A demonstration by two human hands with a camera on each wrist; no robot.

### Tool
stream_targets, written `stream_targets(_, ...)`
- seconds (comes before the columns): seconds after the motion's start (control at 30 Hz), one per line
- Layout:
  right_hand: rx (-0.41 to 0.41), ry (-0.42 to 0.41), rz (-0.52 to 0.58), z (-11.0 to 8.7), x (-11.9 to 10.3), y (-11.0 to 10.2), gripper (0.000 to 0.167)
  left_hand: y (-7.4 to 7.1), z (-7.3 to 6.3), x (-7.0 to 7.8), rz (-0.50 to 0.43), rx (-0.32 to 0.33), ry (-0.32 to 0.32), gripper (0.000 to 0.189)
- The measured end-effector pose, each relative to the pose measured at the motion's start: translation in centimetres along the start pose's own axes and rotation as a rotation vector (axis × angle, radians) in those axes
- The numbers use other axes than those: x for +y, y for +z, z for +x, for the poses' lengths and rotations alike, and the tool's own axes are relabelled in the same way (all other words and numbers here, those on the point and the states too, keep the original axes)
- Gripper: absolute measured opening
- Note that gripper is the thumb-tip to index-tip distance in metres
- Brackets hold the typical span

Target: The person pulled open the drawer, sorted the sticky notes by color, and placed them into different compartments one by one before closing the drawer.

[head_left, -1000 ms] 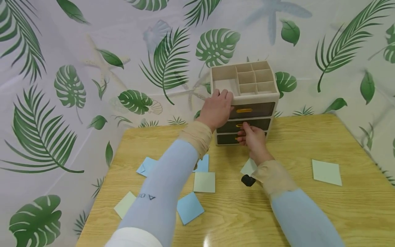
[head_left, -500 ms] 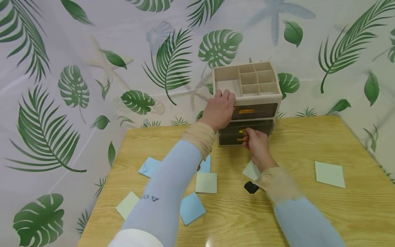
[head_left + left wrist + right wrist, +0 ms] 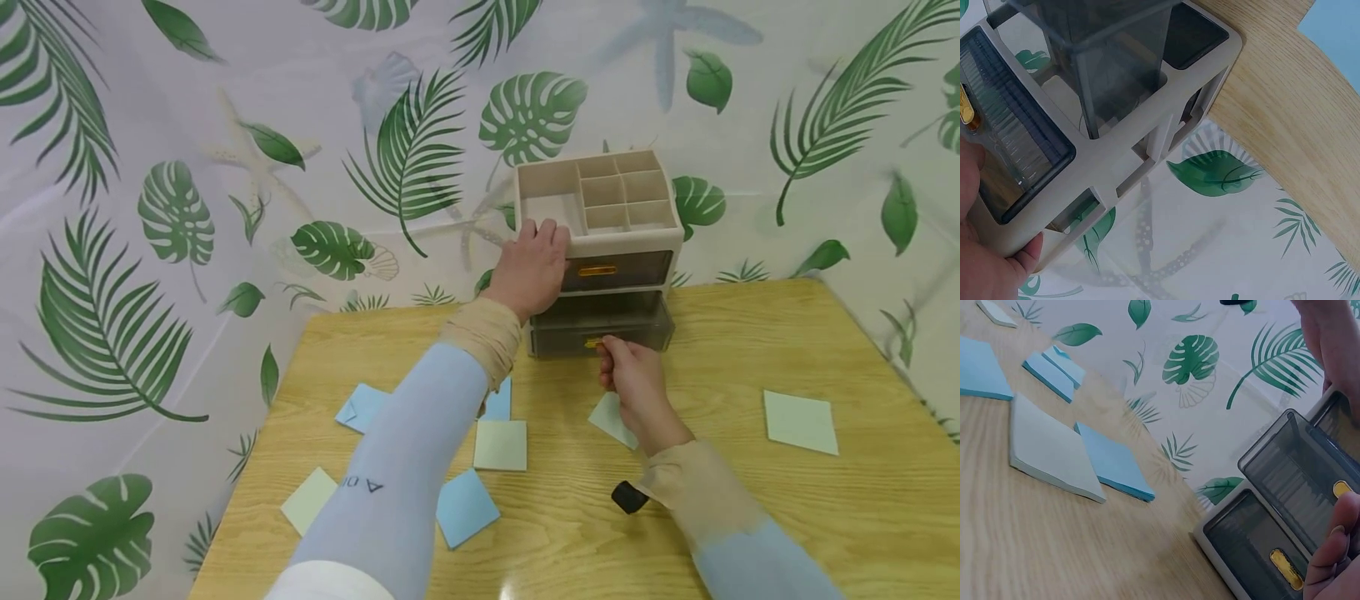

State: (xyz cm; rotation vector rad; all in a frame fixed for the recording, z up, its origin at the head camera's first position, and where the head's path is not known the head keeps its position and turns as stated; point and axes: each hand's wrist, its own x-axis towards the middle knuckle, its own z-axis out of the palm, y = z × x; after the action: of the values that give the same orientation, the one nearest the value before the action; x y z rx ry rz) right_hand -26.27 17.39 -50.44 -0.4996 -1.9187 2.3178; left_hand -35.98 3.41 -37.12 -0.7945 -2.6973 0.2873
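Observation:
A cream desktop drawer organizer (image 3: 626, 242) with divided top compartments stands against the wall at the table's back. My left hand (image 3: 529, 268) grips its upper left front corner, fingers over the top rim; the left wrist view shows the thumb at its side. The middle smoky see-through drawer (image 3: 558, 341) sticks out over the bottom one, and no contents are visible in it. My right hand (image 3: 636, 379) pinches the drawer's yellow handle (image 3: 592, 342) between thumb and curled fingers. In the right wrist view, the bottom drawer (image 3: 1250, 534) is closed. The top drawer (image 3: 645, 268) is closed too.
On the wooden table lie several sticky note pads: blue (image 3: 467, 508), pale green (image 3: 501, 445) and folded-looking blue (image 3: 362, 407). A green one (image 3: 612, 418) lies under the right forearm, another (image 3: 800, 422) at right. A leaf-patterned cloth (image 3: 420, 125) covers the wall behind.
The right hand has moved back toward the person, drawing the middle drawer out from closed to well extended. The left hand has kept its grip on the organizer's corner.

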Motion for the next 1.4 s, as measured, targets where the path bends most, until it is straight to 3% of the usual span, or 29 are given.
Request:
stream_targets(0.4, 0.0, -0.008, 0.023, -3.0, 0.9, -0.6, 0.029, -0.1, 0.0, 0.0, -0.019, -0.003, -0.006, 0.027)
stream_targets(0.9, 0.064, -0.019, 0.081, -4.2, 1.8, -0.6, 0.029, 0.4, 0.2, 0.2, -0.009, 0.015, -0.018, 0.029)
stream_targets(1.1, 0.063, -0.022, 0.057, -4.8, 2.0, -0.8, 0.032, 0.2, 0.0, 0.3, -0.018, 0.014, -0.016, 0.027)
stream_targets(1.4, 0.057, -0.052, 0.11, -5.1, 2.3, -0.7, 0.037, 0.4, 0.2, 0.2, -0.029, 0.022, -0.016, 0.027)
